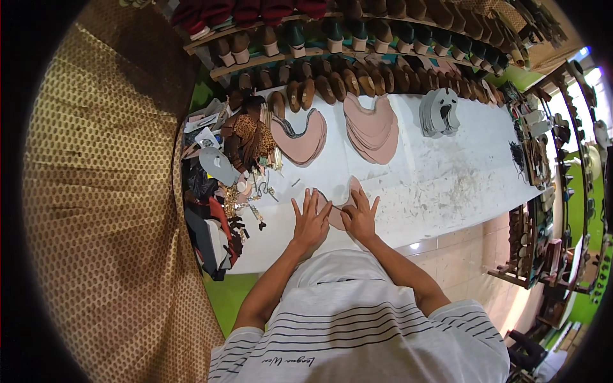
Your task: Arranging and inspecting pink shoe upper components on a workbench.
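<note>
Pink U-shaped cut piece point(338, 221) partly hidden under left hand point(311, 226) and right hand point(361, 218). Gold bits point(230, 195) left of hands: too small to ID. Red shoes point(250, 10), far beyond hands: cut by top edge.

Pink U-shaped piece point(337, 219); flat; partly covered

Bright light at right glares off the tiled floor point(461, 254), while fisheye edges bend.

Dark cursive lettering point(290, 361) on the striped shirt point(367, 325); perhaps two words.
</note>
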Demonstrator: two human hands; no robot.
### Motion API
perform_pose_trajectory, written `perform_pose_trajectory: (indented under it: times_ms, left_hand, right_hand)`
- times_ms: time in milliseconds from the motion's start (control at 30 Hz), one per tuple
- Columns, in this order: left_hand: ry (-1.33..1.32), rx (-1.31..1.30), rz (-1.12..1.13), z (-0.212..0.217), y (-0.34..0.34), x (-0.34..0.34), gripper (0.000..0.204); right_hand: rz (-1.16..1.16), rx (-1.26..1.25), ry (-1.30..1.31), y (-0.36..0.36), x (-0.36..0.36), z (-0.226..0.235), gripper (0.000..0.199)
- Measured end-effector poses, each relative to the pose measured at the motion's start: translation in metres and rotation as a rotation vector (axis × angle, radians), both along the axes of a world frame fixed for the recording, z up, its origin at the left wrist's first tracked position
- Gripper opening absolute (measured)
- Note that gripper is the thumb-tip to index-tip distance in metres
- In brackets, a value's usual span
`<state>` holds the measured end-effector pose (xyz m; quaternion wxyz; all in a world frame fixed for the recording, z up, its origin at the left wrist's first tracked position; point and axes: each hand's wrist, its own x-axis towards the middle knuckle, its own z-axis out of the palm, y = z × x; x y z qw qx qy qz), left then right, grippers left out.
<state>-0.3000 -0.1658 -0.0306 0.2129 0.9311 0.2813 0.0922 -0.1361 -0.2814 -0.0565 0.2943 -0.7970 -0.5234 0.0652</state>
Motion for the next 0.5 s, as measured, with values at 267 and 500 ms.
perform_pose_trajectory:
  times_ms: [267,500]
  left_hand:
    - [0.075,-0.021,-0.053,0.002,-0.0032,-0.0036,0.053]
    - [0.064,0.001,-0.041,0.0045,-0.0067,-0.0018,0.052]
  right_hand:
    - [-0.013,-0.024,-0.023,-0.0028,0.0016,0.0019,0.008]
    - [0.015,-0.033,-0.068,0.0007,0.0028,-0.0027,0.008]
